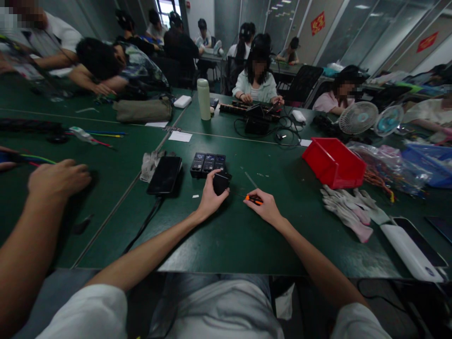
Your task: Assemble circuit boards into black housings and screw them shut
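Observation:
My left hand (211, 197) is closed around a small black box-shaped device (221, 182), held just over the green table. In my right hand (265, 207) is a screwdriver (254, 199) with an orange and black handle; its thin shaft points left toward the black device and seems apart from it. Directly behind my left hand stands a row of black box-shaped modules (208, 163) with printed fronts. A black phone-like device (164, 175) with a thick cable lies to the left, leaning on a crumpled glove (150, 165).
At right are a red bin (334, 165), work gloves (348, 209), a white power bank (409, 252) and bagged wires (388, 169). A pale green bottle (204, 100) stands at the back. A co-worker's arm (42, 212) reaches in at left; other people sit across the table.

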`<state>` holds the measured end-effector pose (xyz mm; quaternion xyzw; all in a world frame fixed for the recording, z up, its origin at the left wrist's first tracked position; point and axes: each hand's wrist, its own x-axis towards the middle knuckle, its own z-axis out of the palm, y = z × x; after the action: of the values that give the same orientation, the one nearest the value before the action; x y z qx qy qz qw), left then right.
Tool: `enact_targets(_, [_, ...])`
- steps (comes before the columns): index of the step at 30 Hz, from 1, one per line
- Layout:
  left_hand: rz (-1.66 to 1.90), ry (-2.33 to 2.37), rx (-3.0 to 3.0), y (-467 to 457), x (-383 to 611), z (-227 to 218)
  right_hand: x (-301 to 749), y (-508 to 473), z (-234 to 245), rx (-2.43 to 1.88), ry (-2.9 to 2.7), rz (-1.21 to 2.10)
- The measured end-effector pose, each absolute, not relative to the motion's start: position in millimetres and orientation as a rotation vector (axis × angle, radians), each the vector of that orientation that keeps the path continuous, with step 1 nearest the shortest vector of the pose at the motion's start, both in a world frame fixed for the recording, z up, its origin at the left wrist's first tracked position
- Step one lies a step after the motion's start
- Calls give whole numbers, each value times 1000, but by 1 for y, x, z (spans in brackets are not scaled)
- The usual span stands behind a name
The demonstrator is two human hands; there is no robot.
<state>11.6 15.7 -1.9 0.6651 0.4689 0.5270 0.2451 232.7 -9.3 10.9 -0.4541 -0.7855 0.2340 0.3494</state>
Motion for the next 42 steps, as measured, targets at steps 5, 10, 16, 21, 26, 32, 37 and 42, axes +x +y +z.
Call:
enact_targets(5, [1433, 1290, 1817, 16, 12, -1, 232, -9, 10, -1181, -2037, 595])
enact_targets(10, [1427, 1268, 1817, 17, 12, -2, 233, -10, 11, -1193, -2051, 588])
enact_targets(16, [1433, 1278, 1825, 17, 12, -2, 233, -10, 8, -1203, -2053, 577])
enact_targets(21, [1427, 1288, 1834, 17, 12, -2, 233, -9, 7, -1193, -2048, 568])
enact_targets(26, [1421, 1278, 1833, 17, 11, -2, 233, -10, 9, -1188, -2051, 586])
enact_targets(32, [1421, 1277, 1830, 17, 11, -2, 233, -10, 8, -1188, -2050, 577])
enact_targets(37, [1415, 1264, 1823, 17, 11, -2, 233, -10, 10, -1190, -2056, 591])
enact_targets(42, [1418, 1275, 1832, 16, 11, -1, 233, -10, 11, -1176, -2063, 582])
